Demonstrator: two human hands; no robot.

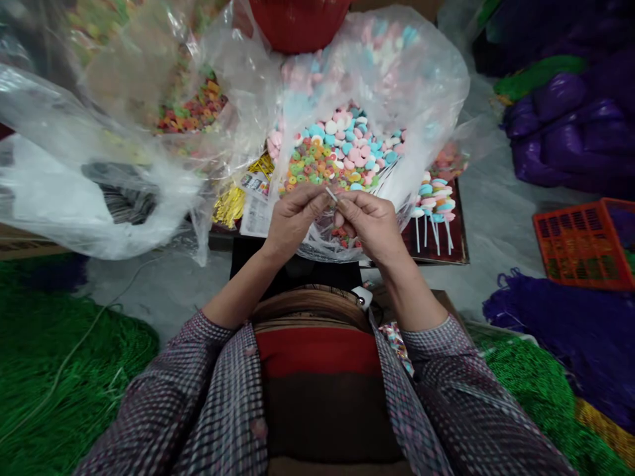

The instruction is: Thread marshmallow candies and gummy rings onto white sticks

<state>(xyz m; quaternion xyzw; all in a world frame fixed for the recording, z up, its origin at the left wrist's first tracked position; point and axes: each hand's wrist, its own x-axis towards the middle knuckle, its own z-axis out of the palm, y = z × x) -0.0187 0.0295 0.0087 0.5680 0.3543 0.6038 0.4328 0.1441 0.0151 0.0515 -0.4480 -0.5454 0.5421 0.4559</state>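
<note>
My right hand (372,221) pinches a thin white stick (331,194) between thumb and fingers, over a clear plastic bag. Facing it, my left hand (299,215) is closed in a pinch close to the stick's tip; whatever its fingers grip is hidden. Just beyond the hands lie small ring candies (310,165) in green, orange and yellow. Behind these spreads a heap of pink, blue and white round candies (357,142). A few red ring candies (342,237) show below my hands.
Finished candy sticks (436,198) rest at the table's right edge (459,231). Gold twist ties (229,205) lie left. Another bag holds ring candies (201,106). A red container (300,23) stands behind. An orange crate (578,244) and purple bundles (560,139) are right.
</note>
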